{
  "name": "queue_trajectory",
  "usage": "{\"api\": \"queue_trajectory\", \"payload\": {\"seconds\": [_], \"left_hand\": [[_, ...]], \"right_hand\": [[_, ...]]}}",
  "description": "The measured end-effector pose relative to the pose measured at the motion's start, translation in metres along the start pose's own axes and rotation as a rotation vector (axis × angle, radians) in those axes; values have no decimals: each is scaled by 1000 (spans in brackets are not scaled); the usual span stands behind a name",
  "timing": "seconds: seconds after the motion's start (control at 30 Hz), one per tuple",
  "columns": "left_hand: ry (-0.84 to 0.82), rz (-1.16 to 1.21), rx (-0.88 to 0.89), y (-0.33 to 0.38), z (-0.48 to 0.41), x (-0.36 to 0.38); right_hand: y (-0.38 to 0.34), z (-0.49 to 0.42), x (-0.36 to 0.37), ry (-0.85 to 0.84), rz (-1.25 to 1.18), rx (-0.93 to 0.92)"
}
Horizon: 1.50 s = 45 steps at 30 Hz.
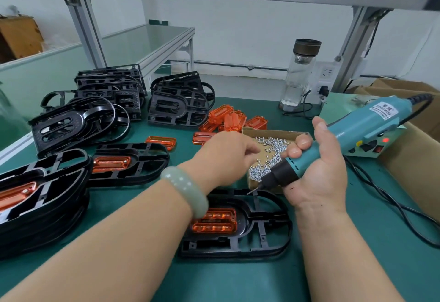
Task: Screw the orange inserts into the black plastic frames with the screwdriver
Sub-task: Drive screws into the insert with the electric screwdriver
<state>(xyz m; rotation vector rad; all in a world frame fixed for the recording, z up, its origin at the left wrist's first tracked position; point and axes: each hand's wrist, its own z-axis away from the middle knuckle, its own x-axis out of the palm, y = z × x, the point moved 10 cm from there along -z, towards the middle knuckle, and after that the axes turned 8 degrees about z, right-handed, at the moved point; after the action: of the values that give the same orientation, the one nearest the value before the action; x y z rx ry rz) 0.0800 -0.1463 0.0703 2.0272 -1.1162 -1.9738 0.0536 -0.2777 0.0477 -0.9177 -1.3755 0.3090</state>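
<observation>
Our right hand [319, 166] grips the electric screwdriver [371, 123]. Our left hand [226, 156] is over the screw box [273, 135], likely for a screw; we cannot tell its grip. The orange insert [214, 224] sits in the near black frame [264, 232].

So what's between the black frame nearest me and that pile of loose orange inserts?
The cardboard box of screws, with the left hand reaching over it; head view.
</observation>
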Motion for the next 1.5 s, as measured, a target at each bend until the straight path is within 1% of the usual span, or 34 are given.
{"api": "queue_trajectory", "payload": {"seconds": [0.07, 0.13, 0.2, 0.27, 0.3, 0.43, 0.57, 0.63, 0.73, 0.77, 0.9, 1.0, 1.07, 1.17, 1.23, 1.33, 1.43, 1.5], "left_hand": [[-110, -92, -4, 2, -17, 19], [-222, -253, -40, 0, -28, 39], [-274, -431, -13, 6, -34, 50], [-249, -501, 25, 13, -38, 53], [-217, -500, 35, 15, -39, 52], [-166, -417, 48, 16, -37, 47], [-109, -91, 18, 10, -33, 36], [-46, 16, 29, 9, -31, 28], [69, 106, 35, 5, -30, 17], [85, 133, 30, 3, -31, 15], [53, 234, 6, -2, -30, 20], [120, 329, -37, -8, -26, 14], [188, 504, -117, -20, -21, 7], [246, 984, -310, -43, -5, 5], [267, 1228, -420, -53, 9, 7], [266, 1449, -523, -64, 32, 11], [241, 1574, -585, -69, 57, 18], [256, 1677, -599, -71, 74, 22]], "right_hand": [[1, 0, 1, 0, -1, 4], [1, 0, 1, -1, -7, 14], [1, 0, 1, 1, -7, 17], [0, 1, 0, 10, -1, 10], [-1, 1, 0, 13, 1, 8], [-1, 2, 1, 2, -8, 11], [-1, 2, 2, -5, -20, 4], [-2, 2, 2, -2, -4, -7], [0, 2, 2, -7, -11, -7], [0, 2, 2, -9, -15, -4], [2, 2, 4, -23, -21, 2], [2, 2, 3, -26, -9, -4], [1, 1, 3, -24, -2, -10], [0, 1, 2, -22, -9, -11], [0, 2, 2, -17, -10, -9], [1, 3, 2, -9, -7, -4], [3, 5, 4, -9, -27, 11], [4, 6, 5, -9, -48, 21]]}}
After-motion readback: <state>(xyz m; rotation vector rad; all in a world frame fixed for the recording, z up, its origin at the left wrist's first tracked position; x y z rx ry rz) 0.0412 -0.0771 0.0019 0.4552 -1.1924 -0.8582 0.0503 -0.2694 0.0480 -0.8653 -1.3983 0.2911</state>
